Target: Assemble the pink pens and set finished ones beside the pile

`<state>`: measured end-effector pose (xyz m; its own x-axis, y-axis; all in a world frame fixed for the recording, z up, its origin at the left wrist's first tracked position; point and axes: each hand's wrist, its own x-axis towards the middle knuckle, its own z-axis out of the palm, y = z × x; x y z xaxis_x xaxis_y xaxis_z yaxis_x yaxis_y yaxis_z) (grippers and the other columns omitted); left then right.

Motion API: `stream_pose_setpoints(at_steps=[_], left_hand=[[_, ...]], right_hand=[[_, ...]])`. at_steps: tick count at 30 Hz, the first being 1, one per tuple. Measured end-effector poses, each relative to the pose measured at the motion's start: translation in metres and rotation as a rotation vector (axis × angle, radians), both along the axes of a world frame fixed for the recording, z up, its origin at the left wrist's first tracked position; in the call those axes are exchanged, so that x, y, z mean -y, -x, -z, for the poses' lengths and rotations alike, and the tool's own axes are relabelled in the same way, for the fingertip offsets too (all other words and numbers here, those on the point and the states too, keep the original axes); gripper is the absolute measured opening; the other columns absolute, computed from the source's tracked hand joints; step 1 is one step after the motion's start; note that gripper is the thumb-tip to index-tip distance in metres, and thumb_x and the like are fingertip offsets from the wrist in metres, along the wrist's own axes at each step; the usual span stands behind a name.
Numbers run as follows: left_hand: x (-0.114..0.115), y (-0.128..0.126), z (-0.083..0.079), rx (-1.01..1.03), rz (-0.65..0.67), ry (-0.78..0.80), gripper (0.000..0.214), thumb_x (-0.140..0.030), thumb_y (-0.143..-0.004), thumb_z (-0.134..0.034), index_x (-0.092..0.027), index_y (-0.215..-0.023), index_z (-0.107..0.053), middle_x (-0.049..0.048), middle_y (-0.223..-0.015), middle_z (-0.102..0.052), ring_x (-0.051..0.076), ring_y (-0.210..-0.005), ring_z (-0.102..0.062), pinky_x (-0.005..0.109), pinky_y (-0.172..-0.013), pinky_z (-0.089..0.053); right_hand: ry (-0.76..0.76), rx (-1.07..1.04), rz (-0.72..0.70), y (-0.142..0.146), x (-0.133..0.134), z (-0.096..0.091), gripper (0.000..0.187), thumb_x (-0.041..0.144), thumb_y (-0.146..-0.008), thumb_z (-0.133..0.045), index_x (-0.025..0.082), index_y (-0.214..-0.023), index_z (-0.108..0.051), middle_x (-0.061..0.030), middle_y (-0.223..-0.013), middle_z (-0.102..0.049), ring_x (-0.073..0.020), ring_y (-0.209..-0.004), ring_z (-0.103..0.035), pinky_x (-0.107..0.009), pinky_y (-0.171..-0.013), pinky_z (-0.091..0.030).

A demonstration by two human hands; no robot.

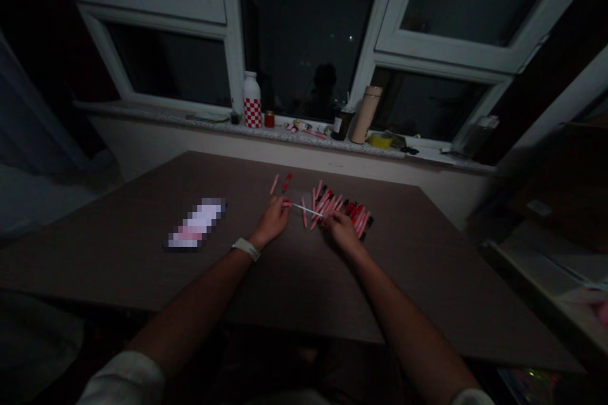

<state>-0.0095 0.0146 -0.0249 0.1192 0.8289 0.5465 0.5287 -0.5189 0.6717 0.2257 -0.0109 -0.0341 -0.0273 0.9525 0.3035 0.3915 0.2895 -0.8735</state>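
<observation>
Between my two hands stretches a thin white stick [308, 209], which looks like a pen refill. My left hand [274, 220] is closed in a pinch at its left end, where a small pinkish piece shows at the fingertips. The fingers of my right hand [341, 231] pinch around the other end, just over the near edge of a pile of pens [332, 202]. Pink and red pens lie loosely there, some with dark ends. A single pink pen [304, 212] rests left of the pile, beneath the stick. Further back lie one pink pen [274, 184] and one red pen [287, 183], apart from the others.
A phone [197, 223] with a lit, blurred screen lies left on the brown table [190, 177]. Along the windowsill stand a red-checked white bottle [252, 101], a red jar [269, 119], a dark jar [341, 124], a beige flask [367, 115] and yellow tape [380, 140].
</observation>
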Motion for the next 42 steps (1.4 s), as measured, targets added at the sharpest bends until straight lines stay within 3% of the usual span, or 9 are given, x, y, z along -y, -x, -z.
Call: stream_pose_setpoints(at_steps=[8, 30, 42], left_hand=[[-0.001, 0.003, 0.001, -0.081, -0.035, -0.073, 0.016, -0.02, -0.093, -0.048, -0.019, -0.103, -0.06, 0.009, -0.104, -0.06, 0.023, -0.099, -0.062, 0.037, -0.092, -0.048], [0.001, 0.004, 0.001, -0.249, -0.116, -0.113, 0.021, -0.015, -0.092, -0.047, -0.016, -0.106, -0.062, 0.011, -0.105, -0.061, 0.025, -0.104, -0.06, 0.041, -0.096, -0.05], [0.02, -0.002, -0.015, -0.563, -0.092, -0.116, 0.033, -0.022, -0.097, -0.044, -0.016, -0.123, -0.063, 0.0128, -0.108, -0.056, 0.027, -0.104, -0.053, 0.04, -0.091, -0.045]], right_hand=[[0.02, -0.083, -0.036, 0.0, 0.004, -0.005, 0.022, 0.038, -0.077, -0.052, 0.02, -0.076, -0.065, -0.0039, -0.079, -0.069, -0.0203, -0.077, -0.062, -0.03, -0.072, -0.046], [0.016, -0.007, 0.022, 0.006, 0.011, -0.009, 0.025, 0.04, -0.081, -0.052, 0.018, -0.081, -0.065, -0.0026, -0.076, -0.066, -0.0192, -0.071, -0.058, -0.027, -0.064, -0.04], [-0.145, 0.245, -0.065, 0.012, 0.029, -0.023, 0.02, 0.032, -0.089, -0.055, 0.019, -0.091, -0.07, -0.0043, -0.086, -0.072, -0.019, -0.074, -0.063, -0.027, -0.067, -0.044]])
